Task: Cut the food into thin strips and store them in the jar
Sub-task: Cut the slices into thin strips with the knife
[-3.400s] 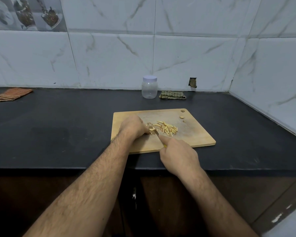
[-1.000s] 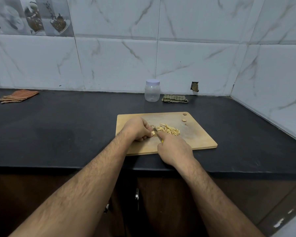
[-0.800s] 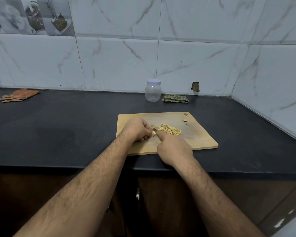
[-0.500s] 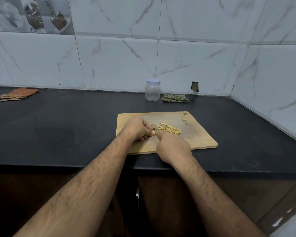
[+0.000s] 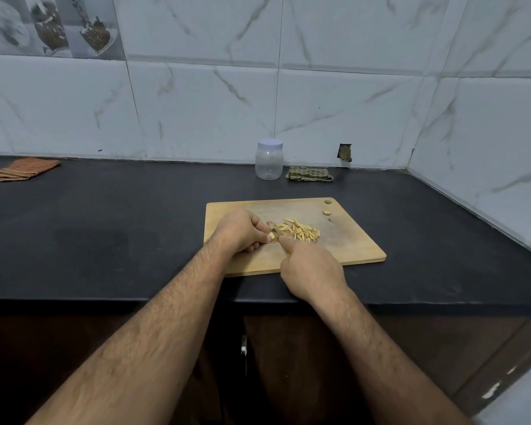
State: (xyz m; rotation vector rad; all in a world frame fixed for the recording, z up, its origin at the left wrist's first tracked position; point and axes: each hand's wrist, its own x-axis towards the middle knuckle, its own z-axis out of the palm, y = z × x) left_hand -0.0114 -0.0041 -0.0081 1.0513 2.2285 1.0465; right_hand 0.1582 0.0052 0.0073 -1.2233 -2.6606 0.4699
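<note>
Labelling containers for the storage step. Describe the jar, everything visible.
The jar is small, round and clear, plastic by its look, with a pale lilac-white screw lid on. It looks empty. It stands upright on the black counter near the tiled back wall, beyond the wooden cutting board, just left of a folded green checked cloth; contact with the cloth cannot be told. Neither hand touches it.

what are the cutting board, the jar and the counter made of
Cutting board: looks like pale wood with a matte face and faint grain.
Jar: likely clear plastic, see-through, with a whitish plastic-looking lid.
Counter: dark stone or similar, smooth with a dull sheen; I cannot tell which.
</note>
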